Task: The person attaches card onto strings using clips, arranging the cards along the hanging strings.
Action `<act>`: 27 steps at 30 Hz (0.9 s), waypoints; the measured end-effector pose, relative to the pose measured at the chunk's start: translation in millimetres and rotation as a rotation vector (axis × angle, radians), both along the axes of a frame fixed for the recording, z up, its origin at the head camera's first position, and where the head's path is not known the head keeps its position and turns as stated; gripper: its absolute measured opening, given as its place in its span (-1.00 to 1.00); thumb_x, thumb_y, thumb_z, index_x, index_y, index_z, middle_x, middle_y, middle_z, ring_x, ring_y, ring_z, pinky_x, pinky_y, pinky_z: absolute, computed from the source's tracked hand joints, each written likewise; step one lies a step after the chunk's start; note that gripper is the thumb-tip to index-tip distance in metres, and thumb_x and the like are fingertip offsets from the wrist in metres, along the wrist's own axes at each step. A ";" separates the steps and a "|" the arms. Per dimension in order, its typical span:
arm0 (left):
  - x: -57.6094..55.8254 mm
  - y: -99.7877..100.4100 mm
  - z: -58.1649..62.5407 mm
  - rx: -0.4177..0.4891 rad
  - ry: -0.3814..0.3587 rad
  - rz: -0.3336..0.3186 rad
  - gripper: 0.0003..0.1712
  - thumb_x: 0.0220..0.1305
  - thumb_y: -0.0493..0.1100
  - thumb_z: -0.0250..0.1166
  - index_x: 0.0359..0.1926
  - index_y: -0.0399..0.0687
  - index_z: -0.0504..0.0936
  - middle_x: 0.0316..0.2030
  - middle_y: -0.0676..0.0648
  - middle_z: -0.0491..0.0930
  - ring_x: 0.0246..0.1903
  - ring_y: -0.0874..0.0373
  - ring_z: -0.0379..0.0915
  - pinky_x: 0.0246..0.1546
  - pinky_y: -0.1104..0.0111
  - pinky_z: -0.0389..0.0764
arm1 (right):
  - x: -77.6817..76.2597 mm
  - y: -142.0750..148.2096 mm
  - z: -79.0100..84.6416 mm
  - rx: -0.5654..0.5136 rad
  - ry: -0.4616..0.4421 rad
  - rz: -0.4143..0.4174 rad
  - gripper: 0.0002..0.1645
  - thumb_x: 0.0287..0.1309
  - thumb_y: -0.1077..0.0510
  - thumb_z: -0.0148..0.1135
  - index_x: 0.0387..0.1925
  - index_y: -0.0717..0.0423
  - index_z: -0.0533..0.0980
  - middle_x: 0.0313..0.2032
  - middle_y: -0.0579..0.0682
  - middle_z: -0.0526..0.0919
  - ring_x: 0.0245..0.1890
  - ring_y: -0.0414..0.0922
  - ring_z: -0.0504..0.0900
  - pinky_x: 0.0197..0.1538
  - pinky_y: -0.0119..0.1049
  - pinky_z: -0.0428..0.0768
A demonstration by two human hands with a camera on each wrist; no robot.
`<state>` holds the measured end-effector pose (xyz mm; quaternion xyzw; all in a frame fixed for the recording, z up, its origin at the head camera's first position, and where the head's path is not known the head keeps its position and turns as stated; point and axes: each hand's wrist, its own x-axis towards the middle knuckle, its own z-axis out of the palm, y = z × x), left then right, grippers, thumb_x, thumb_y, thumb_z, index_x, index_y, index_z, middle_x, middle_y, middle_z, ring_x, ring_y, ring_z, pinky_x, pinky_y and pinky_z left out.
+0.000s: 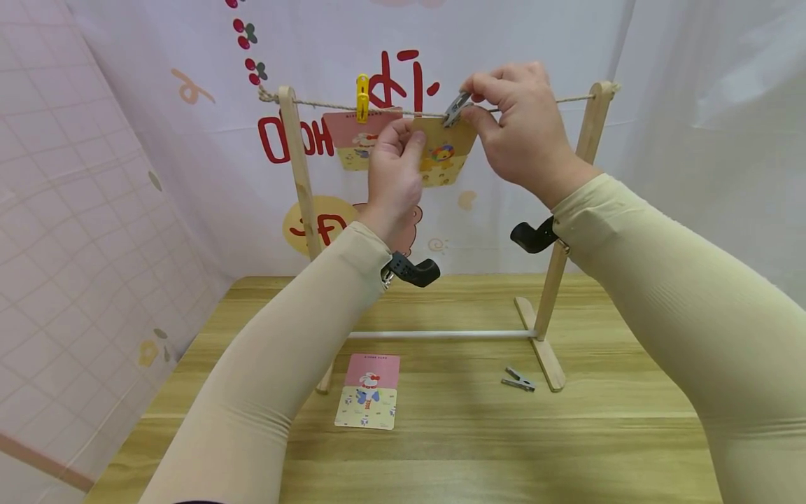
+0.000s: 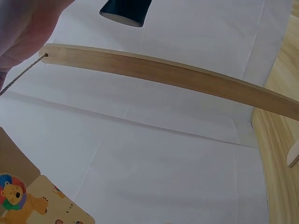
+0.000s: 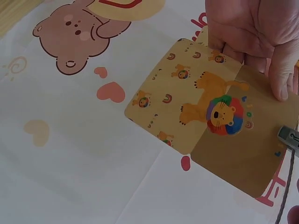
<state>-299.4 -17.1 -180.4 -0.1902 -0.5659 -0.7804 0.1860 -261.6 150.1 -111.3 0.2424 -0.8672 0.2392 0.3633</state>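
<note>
Cards [image 1: 448,150], three: left hand [image 1: 397,168] pinches one; clips [image 1: 456,110], three: right hand [image 1: 527,122] pinches one

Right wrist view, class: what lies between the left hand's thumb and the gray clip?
A plain brown stretch of the lion card separates the left hand from the gray clip in the right wrist view.

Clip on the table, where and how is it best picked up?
Probably by its two spread handles, from above and the left: the clip lies with them splayed leftward, while its closed end points right, toward the rack's foot.
</note>
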 end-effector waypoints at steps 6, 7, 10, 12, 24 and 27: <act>1.5 -1.1 -0.2 -0.031 0.004 -0.004 -0.84 0.60 -0.20 0.14 0.08 -0.07 0.56 -0.01 -0.03 0.65 0.17 0.14 0.57 0.29 0.32 0.54 | 0.3 -0.3 -0.7 0.010 0.004 0.009 -0.75 0.52 0.11 0.21 0.05 0.05 0.71 0.04 0.09 0.68 0.20 0.03 0.32 0.17 -0.12 0.26; 1.6 -1.4 -0.5 -0.036 0.001 -0.004 -0.84 0.60 -0.20 0.14 0.09 -0.06 0.56 0.02 -0.04 0.65 0.18 0.15 0.57 0.30 0.32 0.54 | 0.5 -0.1 -1.0 0.012 0.006 0.013 -0.75 0.51 0.11 0.22 0.05 0.06 0.71 0.04 0.10 0.68 0.20 0.03 0.33 0.17 -0.11 0.26; 1.5 -1.6 -1.1 -0.034 -0.003 -0.011 -0.83 0.60 -0.19 0.15 0.09 -0.05 0.56 0.05 -0.05 0.65 0.20 0.15 0.57 0.31 0.33 0.54 | 1.1 0.1 -2.0 0.017 0.004 0.019 -0.75 0.51 0.11 0.23 0.06 0.06 0.71 0.04 0.10 0.68 0.20 0.04 0.33 0.18 -0.10 0.27; 1.3 -1.4 -1.2 -0.028 -0.002 -0.014 -0.84 0.60 -0.20 0.15 0.08 -0.06 0.56 0.03 -0.04 0.65 0.20 0.15 0.57 0.31 0.34 0.54 | 1.6 0.3 -2.7 0.020 0.005 0.023 -0.75 0.51 0.11 0.23 0.06 0.06 0.70 0.03 0.11 0.68 0.20 0.06 0.34 0.19 -0.09 0.27; -0.9 -0.8 -3.3 -0.003 -0.010 -0.007 -0.85 0.59 -0.20 0.16 0.06 -0.06 0.58 -0.11 0.06 0.62 0.13 0.16 0.58 0.27 0.36 0.56 | 2.4 0.0 -5.8 0.035 -0.005 0.027 -0.72 0.52 0.10 0.22 0.13 0.06 0.67 0.05 0.12 0.67 0.23 0.09 0.34 0.23 -0.05 0.27; -0.7 -0.8 -3.6 -0.005 -0.014 -0.007 -0.85 0.59 -0.20 0.16 0.06 -0.05 0.58 -0.10 0.07 0.63 0.14 0.16 0.58 0.27 0.37 0.56 | 2.3 -0.1 -6.1 0.035 -0.010 0.028 -0.71 0.52 0.10 0.22 0.15 0.05 0.66 0.07 0.12 0.66 0.24 0.09 0.34 0.24 -0.04 0.28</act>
